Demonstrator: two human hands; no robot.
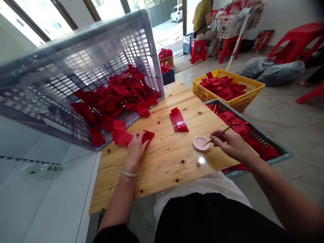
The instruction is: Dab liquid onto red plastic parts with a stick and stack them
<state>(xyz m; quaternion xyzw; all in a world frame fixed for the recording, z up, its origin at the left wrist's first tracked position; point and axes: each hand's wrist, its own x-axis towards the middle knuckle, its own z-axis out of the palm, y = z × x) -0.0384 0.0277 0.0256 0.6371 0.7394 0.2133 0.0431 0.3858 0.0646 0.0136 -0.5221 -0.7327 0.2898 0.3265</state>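
My right hand (225,141) pinches a thin stick (222,131) between thumb and fingers, slanted so its tip reaches the small white dish (195,147). The dish sits on the tabletop (162,165) just beside that hand, probably to keep the reach short. My left hand (136,145) lies over a red piece (149,135) near the tipped crate (155,54), likely steadying it (whether I grip its edge or only press, I cannot tell). The crate rests on its side, open toward me, presumably so its red pieces (118,89) are easy to reach. Another red piece (178,119) lies between my hands, touched by neither. My left forearm points forward, palm down; my right comes in from the side, fingers curled.
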